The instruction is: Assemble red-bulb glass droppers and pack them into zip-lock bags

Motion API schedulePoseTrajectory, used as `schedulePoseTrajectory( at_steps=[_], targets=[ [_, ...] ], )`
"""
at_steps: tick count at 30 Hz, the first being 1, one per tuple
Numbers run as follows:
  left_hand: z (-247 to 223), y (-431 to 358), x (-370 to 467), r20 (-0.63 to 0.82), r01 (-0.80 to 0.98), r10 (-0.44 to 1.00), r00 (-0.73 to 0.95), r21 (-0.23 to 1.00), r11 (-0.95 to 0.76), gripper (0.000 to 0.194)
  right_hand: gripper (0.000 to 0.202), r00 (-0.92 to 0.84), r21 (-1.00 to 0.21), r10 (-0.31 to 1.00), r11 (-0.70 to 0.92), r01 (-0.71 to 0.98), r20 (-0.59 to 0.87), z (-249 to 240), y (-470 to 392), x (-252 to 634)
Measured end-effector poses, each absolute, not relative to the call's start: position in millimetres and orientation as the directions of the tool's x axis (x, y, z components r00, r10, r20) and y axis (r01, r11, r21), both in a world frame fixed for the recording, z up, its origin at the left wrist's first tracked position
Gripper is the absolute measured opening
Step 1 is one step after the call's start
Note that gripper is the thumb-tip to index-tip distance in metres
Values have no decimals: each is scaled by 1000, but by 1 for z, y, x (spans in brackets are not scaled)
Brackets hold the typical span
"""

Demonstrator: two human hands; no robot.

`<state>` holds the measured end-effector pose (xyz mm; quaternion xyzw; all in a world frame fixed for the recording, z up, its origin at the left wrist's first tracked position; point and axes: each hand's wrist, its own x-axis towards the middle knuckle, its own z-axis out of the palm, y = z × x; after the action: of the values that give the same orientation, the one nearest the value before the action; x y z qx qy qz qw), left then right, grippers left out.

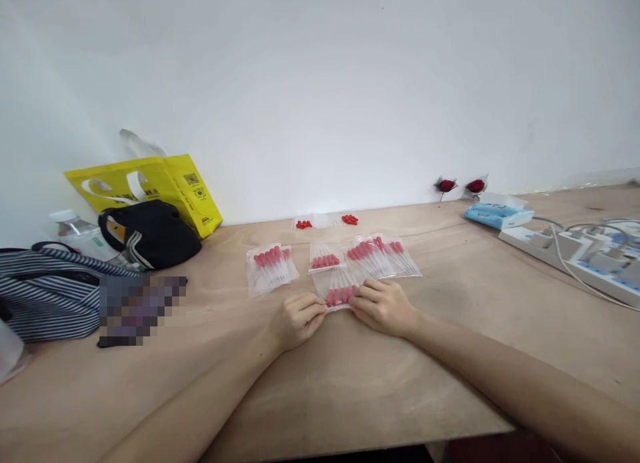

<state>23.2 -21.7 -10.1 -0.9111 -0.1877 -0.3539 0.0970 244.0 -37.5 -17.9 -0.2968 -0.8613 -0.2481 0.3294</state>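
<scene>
A clear zip bag (341, 283) holding several thin white sticks with red tips lies on the wooden table, its near edge toward me. My left hand (300, 318) pinches the left corner of that edge. At the right end of the same edge, my right hand (383, 308) has its fingers closed on the bag. Just beyond is another filled bag (324, 258), partly overlapped by the held one. More bags of red-tipped sticks lie to the left (271, 266) and in an overlapping group to the right (383, 255).
Near the wall lie two small groups of red pieces, one left (303, 224) and one right (350, 220). A yellow bag (195, 196), black cap (165, 233) and striped cloth (55, 290) stand left. To the right are a tissue pack (497, 213), power strips (575, 266) and two red roses (447, 185).
</scene>
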Motion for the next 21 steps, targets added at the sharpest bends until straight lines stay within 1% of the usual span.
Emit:
schedulePoseTrajectory(
  at_steps=[6,9,14,17,21],
  targets=[
    [-9,-22,24,678,402,258,689,-62,-913,14,25,-637,281,256,736,617,727,-19,-31,212],
    [-9,-22,23,678,409,262,687,-62,-911,14,26,-650,314,219,736,600,728,-19,-28,208],
    [-7,-22,24,676,375,222,703,-87,-923,17,25,-688,369,171,740,563,705,-19,-26,211],
    [-5,-23,23,680,363,217,701,-78,-929,17,24,-696,371,183,737,565,695,-18,-27,220],
    [-5,-24,22,697,341,204,687,-62,-938,16,22,-671,344,235,714,610,703,-18,-32,245]
  ],
)
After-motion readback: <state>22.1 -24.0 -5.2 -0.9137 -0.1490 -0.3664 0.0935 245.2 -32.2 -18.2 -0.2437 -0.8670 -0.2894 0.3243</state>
